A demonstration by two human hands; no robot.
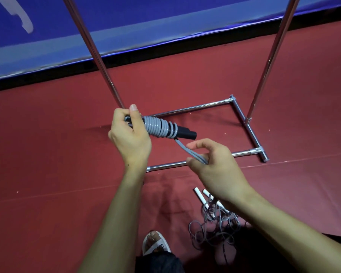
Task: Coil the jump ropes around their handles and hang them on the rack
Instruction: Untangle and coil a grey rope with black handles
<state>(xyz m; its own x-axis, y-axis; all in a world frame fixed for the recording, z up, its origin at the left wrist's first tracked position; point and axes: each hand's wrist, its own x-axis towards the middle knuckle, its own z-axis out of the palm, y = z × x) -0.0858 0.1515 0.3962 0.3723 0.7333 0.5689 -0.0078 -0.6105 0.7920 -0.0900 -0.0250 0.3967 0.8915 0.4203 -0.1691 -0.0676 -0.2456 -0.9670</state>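
Note:
My left hand grips the black handles of a jump rope, held level above the floor. Grey rope is wound in tight coils around them. A short loose stretch of the same rope runs down to my right hand, which pinches several strands between thumb and fingers. The chrome rack stands just beyond, its two uprights rising out of view and its base bars on the floor. A second rope with white handles lies tangled on the floor under my right forearm.
Red matting covers the floor. A blue padded barrier runs along the far side behind the rack. My foot in a white sandal stands next to the tangled rope pile.

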